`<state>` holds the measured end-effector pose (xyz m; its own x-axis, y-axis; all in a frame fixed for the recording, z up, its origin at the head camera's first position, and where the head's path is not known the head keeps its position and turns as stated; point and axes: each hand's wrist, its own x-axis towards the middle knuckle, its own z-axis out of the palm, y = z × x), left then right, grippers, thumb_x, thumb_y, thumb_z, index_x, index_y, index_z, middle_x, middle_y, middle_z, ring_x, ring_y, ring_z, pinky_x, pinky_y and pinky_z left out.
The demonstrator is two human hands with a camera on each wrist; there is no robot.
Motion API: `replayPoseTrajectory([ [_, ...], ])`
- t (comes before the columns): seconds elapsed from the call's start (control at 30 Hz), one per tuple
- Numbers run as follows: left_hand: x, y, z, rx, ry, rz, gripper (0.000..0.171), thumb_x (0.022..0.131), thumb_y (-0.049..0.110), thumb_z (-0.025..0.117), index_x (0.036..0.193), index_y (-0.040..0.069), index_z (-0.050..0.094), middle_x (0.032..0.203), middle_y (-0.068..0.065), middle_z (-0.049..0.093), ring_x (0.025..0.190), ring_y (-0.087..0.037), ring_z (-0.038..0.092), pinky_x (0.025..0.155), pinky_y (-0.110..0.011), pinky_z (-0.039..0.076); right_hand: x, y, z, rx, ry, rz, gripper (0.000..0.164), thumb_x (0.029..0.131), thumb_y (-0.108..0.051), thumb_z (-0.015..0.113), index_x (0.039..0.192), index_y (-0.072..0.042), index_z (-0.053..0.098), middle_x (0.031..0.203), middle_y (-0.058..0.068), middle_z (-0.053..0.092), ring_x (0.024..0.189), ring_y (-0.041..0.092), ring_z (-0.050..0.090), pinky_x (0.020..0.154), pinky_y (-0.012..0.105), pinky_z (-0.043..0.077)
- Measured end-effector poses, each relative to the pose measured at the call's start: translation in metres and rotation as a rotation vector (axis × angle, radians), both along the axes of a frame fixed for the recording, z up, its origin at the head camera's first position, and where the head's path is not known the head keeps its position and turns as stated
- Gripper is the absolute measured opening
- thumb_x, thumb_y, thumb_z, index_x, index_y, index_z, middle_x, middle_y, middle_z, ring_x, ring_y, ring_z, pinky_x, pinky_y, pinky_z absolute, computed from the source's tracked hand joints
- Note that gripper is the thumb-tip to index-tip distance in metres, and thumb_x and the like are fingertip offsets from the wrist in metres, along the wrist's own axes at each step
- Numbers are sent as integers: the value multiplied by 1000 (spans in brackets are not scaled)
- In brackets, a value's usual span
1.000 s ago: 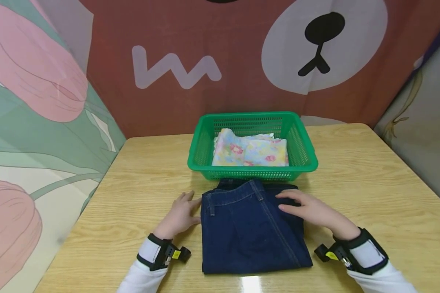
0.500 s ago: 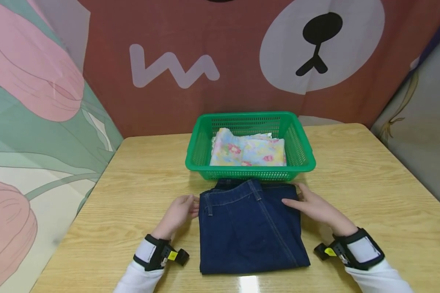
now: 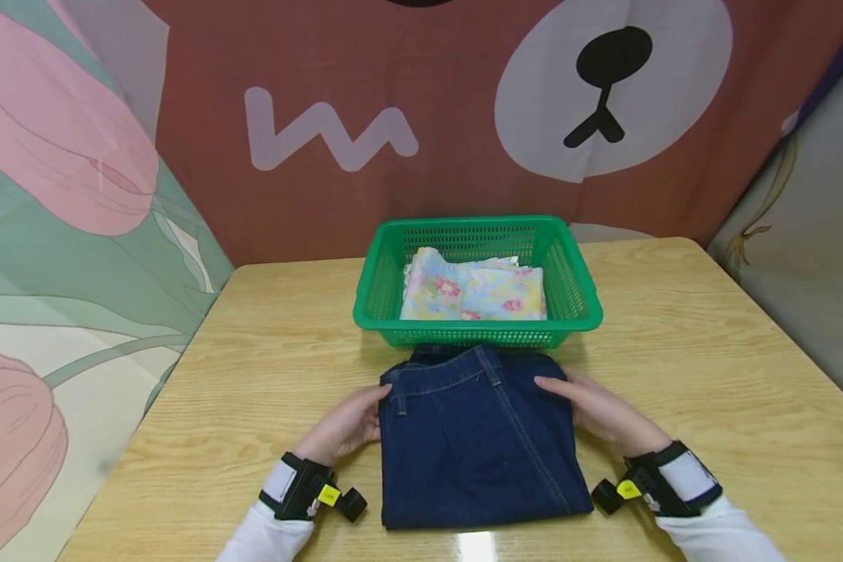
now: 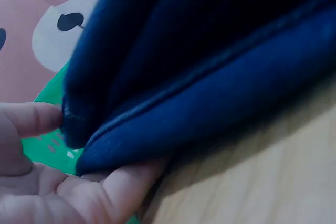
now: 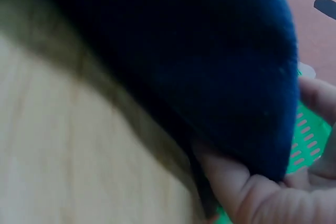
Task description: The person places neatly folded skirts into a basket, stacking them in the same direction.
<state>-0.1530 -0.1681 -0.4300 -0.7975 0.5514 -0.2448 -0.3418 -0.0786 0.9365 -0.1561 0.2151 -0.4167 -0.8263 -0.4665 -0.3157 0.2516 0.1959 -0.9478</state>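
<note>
A folded pair of dark blue jeans (image 3: 474, 445) lies on the table, its waistband toward the back. My left hand (image 3: 347, 421) grips the left edge, thumb on top near a belt loop and fingers tucked beneath, as the left wrist view shows with the jeans' layered folds (image 4: 157, 93). On the other side my right hand (image 3: 600, 406) holds the right edge, its thumb over the denim. In the right wrist view the fingers (image 5: 226, 177) go under the fabric, and their tips are hidden.
Directly behind the jeans stands a green plastic basket (image 3: 478, 324) with a folded floral cloth (image 3: 474, 293) inside. The wooden table (image 3: 281, 336) reaches back to a printed curtain (image 3: 323, 195). Each wrist wears a strapped camera.
Both hands have moved in from beside and over the jeans to grip their side edges, the fingers slipping underneath. The basket and the floral cloth stay as they were.
</note>
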Motion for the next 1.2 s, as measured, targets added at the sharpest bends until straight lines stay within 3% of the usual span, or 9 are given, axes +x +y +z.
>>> replayPoseTrajectory([
  [0.07,1,3,-1,33,-7,-18,49,115,28,32,153,-4,36,121,5,72,102,-2,70,88,-23,59,0,-1,-1,-24,-3,16,86,113,-33,44,163,4,-14,171,33,10,145,28,46,110,31,47],
  [0.13,3,6,-1,65,-18,-22,61,116,29,30,164,-3,11,146,-9,60,112,-1,66,95,-23,57,-1,-4,-2,-49,-7,19,90,112,-31,47,163,-3,-21,172,31,2,152,36,33,120,40,39],
  [0.23,5,10,-1,109,-44,-23,69,116,32,27,166,6,-12,171,-22,23,123,0,59,104,-23,52,-1,-7,-3,-83,-7,8,100,109,-27,53,161,-11,-31,173,28,-9,157,45,13,128,56,20],
  [0.3,6,13,-2,128,-54,-35,72,116,36,26,166,13,-20,175,-22,4,127,-1,55,107,-23,50,-1,-10,-4,-96,-3,2,106,107,-25,57,160,-15,-34,173,26,-13,158,47,7,128,62,12],
  [0.5,6,22,-6,112,-37,-73,83,113,50,33,164,19,-26,175,-22,3,134,-6,51,110,-25,48,0,-15,-4,-86,20,-21,118,100,-18,68,160,-15,-34,170,28,-18,155,50,3,126,67,7],
  [0.77,5,25,-5,29,-19,-72,86,113,27,44,164,19,-25,175,-21,1,147,-24,42,113,-28,47,0,-21,-5,-57,69,-14,132,92,-12,77,158,-15,-36,170,28,-22,156,51,-11,124,70,-4],
  [1.2,7,24,-5,-40,9,-42,80,114,27,38,165,14,-23,174,-24,7,142,-20,49,112,-28,48,1,-23,-6,-60,105,2,141,82,5,81,160,-19,-34,169,28,-24,155,54,-6,123,71,-3],
])
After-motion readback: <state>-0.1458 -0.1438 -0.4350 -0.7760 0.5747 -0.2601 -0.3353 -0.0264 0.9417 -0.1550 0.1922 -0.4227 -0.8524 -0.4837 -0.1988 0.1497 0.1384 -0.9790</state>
